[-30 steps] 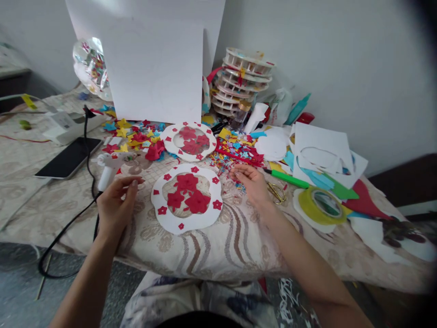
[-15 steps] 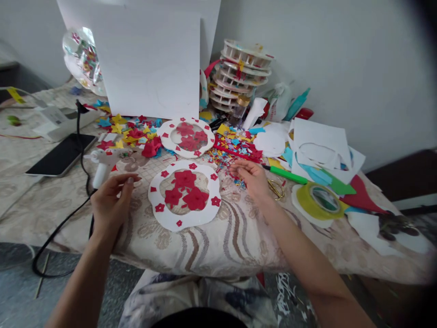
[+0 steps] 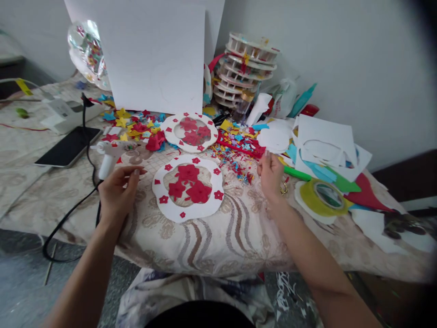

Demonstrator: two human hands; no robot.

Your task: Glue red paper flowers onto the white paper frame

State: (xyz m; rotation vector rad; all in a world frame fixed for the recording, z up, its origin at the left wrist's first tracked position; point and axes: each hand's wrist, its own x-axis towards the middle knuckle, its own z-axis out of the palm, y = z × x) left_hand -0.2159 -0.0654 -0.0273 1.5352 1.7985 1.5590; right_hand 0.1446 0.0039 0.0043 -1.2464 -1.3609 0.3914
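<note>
My left hand [image 3: 120, 187] is at the left of the near white scalloped frame [image 3: 187, 214]. Its thumb and forefinger are pinched together, with a tiny reddish bit at the tips that I cannot identify. The near frame lies flat, small red paper flowers around its rim and three larger red flowers [image 3: 196, 193] on its clear centre. My right hand [image 3: 272, 176] is over the table right of the paper scraps, fingers curled and closed. Whether it holds anything is hidden. It partly covers the green-handled tool [image 3: 297, 173] and the gold-handled scissors [image 3: 284, 187].
A second flowered frame [image 3: 200, 148] lies behind. A white glue gun [image 3: 108, 159] with a black cord and a phone [image 3: 68, 146] are at left. Coloured paper pieces [image 3: 235, 161] are scattered mid-table. Yellow tape [image 3: 321, 198] lies right; a tiered white stand [image 3: 247, 68] stands behind.
My right hand has moved right and its fingers have curled in, now covering part of the green-handled tool. My left hand stays by the glue gun. The whole view has shifted slightly.
</note>
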